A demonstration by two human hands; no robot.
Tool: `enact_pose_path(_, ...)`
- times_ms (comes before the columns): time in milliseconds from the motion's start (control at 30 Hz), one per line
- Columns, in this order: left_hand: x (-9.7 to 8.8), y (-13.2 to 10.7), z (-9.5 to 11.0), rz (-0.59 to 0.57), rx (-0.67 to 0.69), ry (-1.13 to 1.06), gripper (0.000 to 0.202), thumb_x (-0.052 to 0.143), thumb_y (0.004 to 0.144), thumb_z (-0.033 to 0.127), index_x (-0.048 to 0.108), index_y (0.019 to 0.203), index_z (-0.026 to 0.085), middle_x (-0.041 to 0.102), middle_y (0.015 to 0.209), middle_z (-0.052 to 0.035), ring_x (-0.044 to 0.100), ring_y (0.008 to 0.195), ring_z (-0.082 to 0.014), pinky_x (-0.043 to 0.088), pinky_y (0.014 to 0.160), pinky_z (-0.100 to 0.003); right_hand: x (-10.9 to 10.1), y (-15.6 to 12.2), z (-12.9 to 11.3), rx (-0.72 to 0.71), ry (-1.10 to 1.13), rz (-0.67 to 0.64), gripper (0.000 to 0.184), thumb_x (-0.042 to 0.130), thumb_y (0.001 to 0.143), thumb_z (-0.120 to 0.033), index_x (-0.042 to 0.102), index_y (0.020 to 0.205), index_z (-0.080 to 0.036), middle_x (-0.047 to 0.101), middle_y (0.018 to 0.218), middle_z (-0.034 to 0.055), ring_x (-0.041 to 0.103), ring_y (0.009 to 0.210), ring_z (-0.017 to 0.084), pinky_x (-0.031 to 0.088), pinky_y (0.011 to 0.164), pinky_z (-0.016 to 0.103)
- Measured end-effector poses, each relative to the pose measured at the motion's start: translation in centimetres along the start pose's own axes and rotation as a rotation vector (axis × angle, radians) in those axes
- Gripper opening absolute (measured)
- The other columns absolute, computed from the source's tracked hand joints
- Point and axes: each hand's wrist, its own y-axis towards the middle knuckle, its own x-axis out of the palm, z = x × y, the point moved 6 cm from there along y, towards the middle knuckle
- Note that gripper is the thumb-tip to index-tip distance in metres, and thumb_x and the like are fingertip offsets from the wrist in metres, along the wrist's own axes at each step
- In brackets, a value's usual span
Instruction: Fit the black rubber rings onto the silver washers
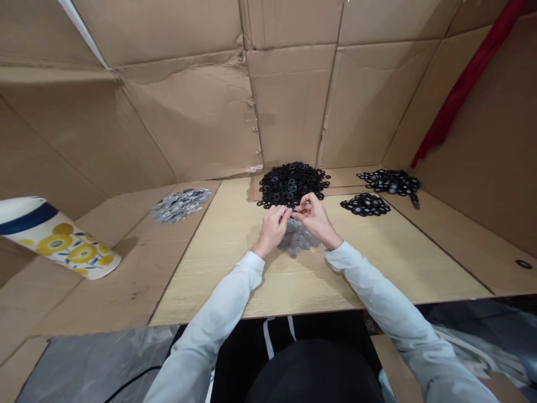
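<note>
Head view: the left hand (272,226) and right hand (314,217) meet at the fingertips, both closed in a pinch on one small dark piece (291,212), too small to show a long axis or which way it points. It sits between a heap of grey flat discs (298,238), just below the hands on a pale wood desk (377,268), and a heap of black rubber rings (291,184) just beyond. Count: two hands, five heaps. Two heaps of black rings with grey centres (364,204) (390,182) lie to the right; one heap of silver-grey discs (181,204) lies to the left. One lone black ring (523,264) lies at far right. One white paper cup with yellow flowers (54,238) lies tilted at far left, its long axis slanting down to the right.
</note>
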Motion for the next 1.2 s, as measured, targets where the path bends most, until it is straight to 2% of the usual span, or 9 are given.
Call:
enact_pose_path(100, 0.1, -0.2, -0.1, 0.031, -0.029, -0.035, 0.031, 0.036, 0.090, 0.036, 0.055, 0.072, 0.018, 0.057, 0.073, -0.0026, 0.048, 0.074, -0.0142, 0.038, 0.072, -0.027, -0.1, 0.0, -0.4, -0.016, 0.029, 0.017, 0.035, 0.067, 0.059, -0.025, 0.039, 0.081, -0.023, 0.055, 0.067, -0.0047, 0.056, 0.064, 0.012, 0.045, 0.063, 0.027)
enact_pose_path(300, 1.3, -0.8, -0.9, 0.034, -0.228, -0.368, 0.036, 0.036, 0.088, 0.043, 0.056, 0.074, 0.017, 0.058, 0.072, -0.0007, 0.051, 0.069, -0.0120, 0.038, 0.065, -0.023, 0.0, 0.3, -0.1, 0.093, 0.216, -0.033, 0.043, 0.071, 0.058, -0.031, 0.036, 0.083, -0.023, 0.059, 0.065, -0.0063, 0.058, 0.057, 0.011, 0.049, 0.064, 0.030)
enact_pose_path(400, 1.2, -0.7, -1.2, 0.029, -0.259, -0.390, 0.037, 0.036, 0.088, 0.045, 0.053, 0.070, 0.017, 0.056, 0.070, -0.0004, 0.051, 0.068, -0.0119, 0.038, 0.064, -0.023, 0.1, 0.3, 0.1, 0.102, 0.206, -0.050, 0.044, 0.072, 0.056, -0.032, 0.038, 0.081, -0.023, 0.059, 0.065, -0.0062, 0.058, 0.057, 0.011, 0.049, 0.063, 0.029)
enact_pose_path(600, 0.6, -0.1, -1.1, -0.013, -0.107, -0.180, 0.036, 0.032, 0.090, 0.041, 0.044, 0.065, 0.018, 0.049, 0.066, -0.0007, 0.047, 0.068, -0.0126, 0.036, 0.064, -0.024, 0.4, -0.1, -0.2, 0.034, 0.107, -0.054, 0.038, 0.071, 0.059, -0.032, 0.041, 0.081, -0.022, 0.056, 0.066, -0.0048, 0.057, 0.061, 0.012, 0.049, 0.063, 0.028)
enact_pose_path(833, 0.0, -0.2, -0.1, 0.084, 0.059, -0.018, 0.032, 0.030, 0.092, 0.033, 0.042, 0.066, 0.019, 0.048, 0.067, -0.0018, 0.045, 0.069, -0.0135, 0.037, 0.065, -0.026, 0.2, -0.6, -0.9, -0.048, -0.044, 0.039, 0.034, 0.067, 0.062, -0.029, 0.037, 0.078, -0.023, 0.053, 0.070, -0.0032, 0.057, 0.067, 0.013, 0.048, 0.063, 0.028)
enact_pose_path(1000, 0.0, -0.3, -0.1, 0.091, 0.081, 0.016, 0.030, 0.030, 0.092, 0.031, 0.043, 0.067, 0.019, 0.048, 0.068, -0.0024, 0.045, 0.070, -0.0143, 0.037, 0.064, -0.027, 0.1, -0.6, -0.7, -0.034, -0.025, 0.058, 0.038, 0.068, 0.061, -0.029, 0.034, 0.077, -0.023, 0.054, 0.068, -0.0038, 0.057, 0.065, 0.013, 0.048, 0.064, 0.029)
enact_pose_path(1200, 0.2, 0.0, -0.5, 0.045, 0.056, 0.007, 0.035, 0.027, 0.092, 0.037, 0.041, 0.066, 0.020, 0.047, 0.067, -0.0024, 0.045, 0.070, -0.0148, 0.037, 0.066, -0.028, 0.3, -0.2, -0.2, 0.021, 0.128, -0.069, 0.044, 0.072, 0.057, -0.035, 0.034, 0.076, -0.023, 0.053, 0.068, -0.0056, 0.056, 0.063, 0.011, 0.049, 0.064, 0.028)
